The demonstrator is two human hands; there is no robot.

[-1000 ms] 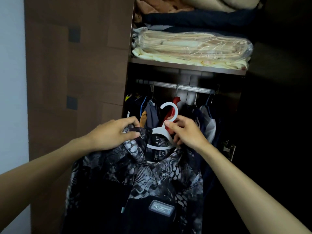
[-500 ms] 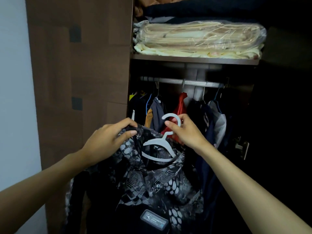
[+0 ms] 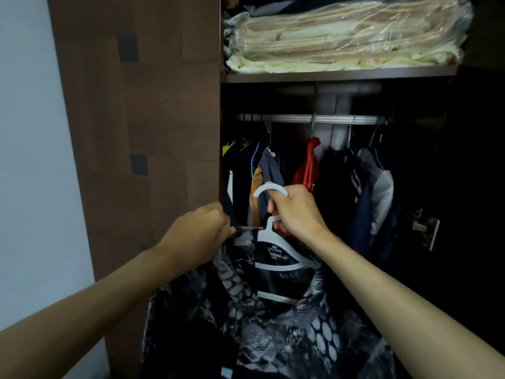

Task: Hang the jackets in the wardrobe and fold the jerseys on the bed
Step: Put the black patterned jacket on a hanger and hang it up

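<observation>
The right hand (image 3: 296, 212) grips the white hanger (image 3: 276, 242) by its neck — the patterned jacket (image 3: 273, 324) hangs from it before the wardrobe (image 3: 136, 132), below the rail (image 3: 311, 119). The left hand (image 3: 199, 231) pinches what looks like the collar's edge.

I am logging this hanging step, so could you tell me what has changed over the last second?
The right hand shifted up the white hanger to grip its neck below the hook. The left hand closed tighter, pulling the patterned jacket collar leftward. The hanger remains off the rail.
</observation>
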